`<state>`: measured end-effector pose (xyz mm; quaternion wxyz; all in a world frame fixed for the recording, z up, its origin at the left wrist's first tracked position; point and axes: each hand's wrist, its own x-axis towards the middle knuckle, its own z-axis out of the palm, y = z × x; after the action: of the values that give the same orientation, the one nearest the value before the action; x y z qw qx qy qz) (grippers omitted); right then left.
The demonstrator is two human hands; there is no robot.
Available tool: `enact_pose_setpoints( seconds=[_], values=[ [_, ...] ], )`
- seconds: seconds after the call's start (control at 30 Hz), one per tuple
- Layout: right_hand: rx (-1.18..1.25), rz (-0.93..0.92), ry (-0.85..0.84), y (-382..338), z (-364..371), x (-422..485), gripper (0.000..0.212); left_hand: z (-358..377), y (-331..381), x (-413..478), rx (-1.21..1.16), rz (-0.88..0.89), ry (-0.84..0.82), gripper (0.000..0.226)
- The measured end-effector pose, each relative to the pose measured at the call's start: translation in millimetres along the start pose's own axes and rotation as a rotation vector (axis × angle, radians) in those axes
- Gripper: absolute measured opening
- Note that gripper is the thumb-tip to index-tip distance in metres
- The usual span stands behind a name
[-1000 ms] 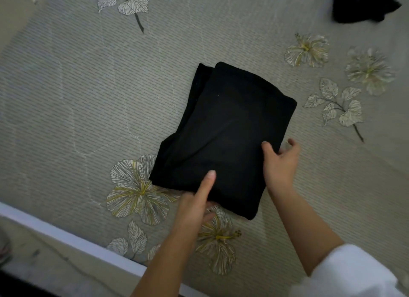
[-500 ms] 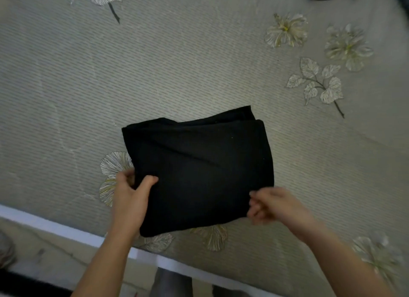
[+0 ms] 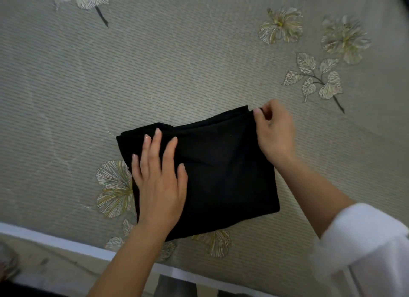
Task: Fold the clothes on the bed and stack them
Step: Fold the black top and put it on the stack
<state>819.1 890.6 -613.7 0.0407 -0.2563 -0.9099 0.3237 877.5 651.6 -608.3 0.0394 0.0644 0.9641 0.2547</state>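
My flat left hand [image 3: 159,181] presses the black cloth [image 3: 225,175], which looks soft and floppy; my right hand [image 3: 274,133] pinches its corner.

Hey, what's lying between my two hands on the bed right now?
Only the folded black garment: in the head view its bare top stretches from the left hand, flat on it, to the right hand pinching its far right corner.
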Motion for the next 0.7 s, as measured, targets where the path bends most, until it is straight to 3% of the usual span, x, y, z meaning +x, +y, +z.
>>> enact_pose_setpoints(
  seconds=[0.13, 0.33, 0.43, 0.57, 0.63, 0.7],
  values=[
    [0.015, -0.055, 0.077, 4, 8, 16, 0.018, 12, -29, -3, 0.092, -0.051, -0.100, 0.057],
    [-0.043, 0.063, 0.042, 3, 26, 14, 0.014, 8, -23, 2, 0.226, -0.062, -0.168, 0.058],
    [-0.233, -0.068, 0.062, -8, 19, -19, 0.037, 6, -24, 9, 0.258, -0.059, -0.188, 0.057],
    [-0.395, -0.439, -0.341, -12, 23, -69, 0.060, 9, -30, 25, 0.265, -0.133, -0.249, 0.056],
    [-0.481, -0.390, -0.445, 2, 27, -66, 0.060, 11, -31, 30, 0.243, -0.194, -0.273, 0.058],
    [-0.505, -0.270, -0.445, 14, 28, -54, 0.057, 11, -30, 32, 0.214, -0.220, -0.266, 0.059]
  ],
)
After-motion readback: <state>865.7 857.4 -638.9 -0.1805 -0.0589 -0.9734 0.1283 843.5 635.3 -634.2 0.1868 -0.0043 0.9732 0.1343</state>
